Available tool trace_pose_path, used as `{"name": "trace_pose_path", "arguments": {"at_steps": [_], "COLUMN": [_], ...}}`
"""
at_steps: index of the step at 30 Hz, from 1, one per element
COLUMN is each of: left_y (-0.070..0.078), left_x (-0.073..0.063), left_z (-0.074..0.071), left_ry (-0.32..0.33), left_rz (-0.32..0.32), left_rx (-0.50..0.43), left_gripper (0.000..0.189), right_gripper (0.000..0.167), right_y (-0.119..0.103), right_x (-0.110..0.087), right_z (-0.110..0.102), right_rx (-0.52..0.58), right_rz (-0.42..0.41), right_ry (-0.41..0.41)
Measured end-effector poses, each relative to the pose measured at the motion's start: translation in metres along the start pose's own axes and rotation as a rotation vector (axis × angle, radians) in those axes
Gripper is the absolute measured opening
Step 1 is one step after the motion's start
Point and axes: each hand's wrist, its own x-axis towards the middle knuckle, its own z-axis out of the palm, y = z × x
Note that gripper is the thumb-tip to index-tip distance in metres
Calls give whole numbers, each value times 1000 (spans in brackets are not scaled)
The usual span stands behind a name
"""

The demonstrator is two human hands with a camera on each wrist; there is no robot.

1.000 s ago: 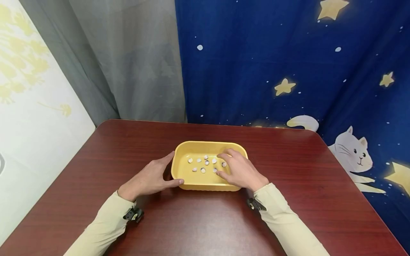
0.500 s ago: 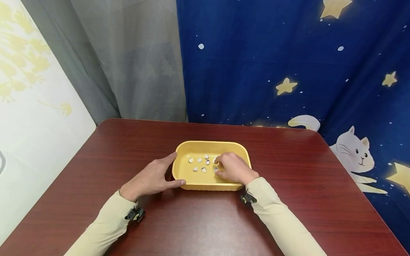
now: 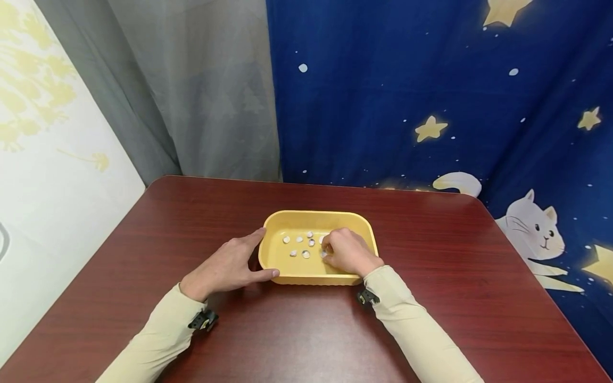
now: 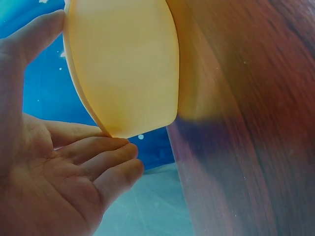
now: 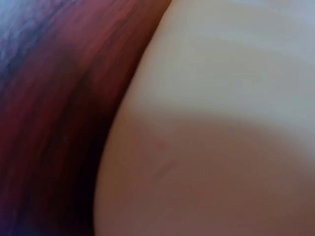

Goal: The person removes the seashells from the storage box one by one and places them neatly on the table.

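A yellow tub (image 3: pixel 316 280) stands on the table with several small, round, white-and-grey pieces (image 3: pixel 306 255) scattered over its floor. At its left end my left hand (image 3: pixel 225 268) rests with the thumb on the near rim and extended fingers against the far corner; the left wrist view shows this hand (image 4: pixel 74 172) beside the tub's outer wall (image 4: pixel 125 64). Inside the right half my right hand (image 3: pixel 349 252) has curled fingers, its thumb and fingertip pinching around one small white piece (image 3: pixel 323 254). The right wrist view is blurred and shows only skin and sleeve up close.
The dark red wooden table (image 3: pixel 306 330) surrounds the tub. Behind its far edge hang a grey curtain (image 3: pixel 225 96) and a blue curtain (image 3: pixel 359 96) with stars and a cat. A white panel (image 3: pixel 57 213) stands along the left side.
My right hand has shifted left within the tub and its fingers have drawn together. A piece that showed beside it is now hidden behind the hand. My left hand keeps its place.
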Motion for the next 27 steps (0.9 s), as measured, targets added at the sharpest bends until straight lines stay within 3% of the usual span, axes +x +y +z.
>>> {"name": "trace_pose_path", "arguments": {"at_steps": [4, 27], "left_y": [1, 2], "left_x": [0, 1], "left_z": [-1, -2], "left_ry": [0, -17], "left_rz": [-2, -7], "left_rx": [0, 5], "left_gripper": [108, 109], "right_gripper": [7, 17], "right_y": [0, -7], "right_x": [0, -4], "right_z": [0, -10], "right_rx": [-2, -8], "right_rz": [-6, -59], "right_ry": [6, 40]}}
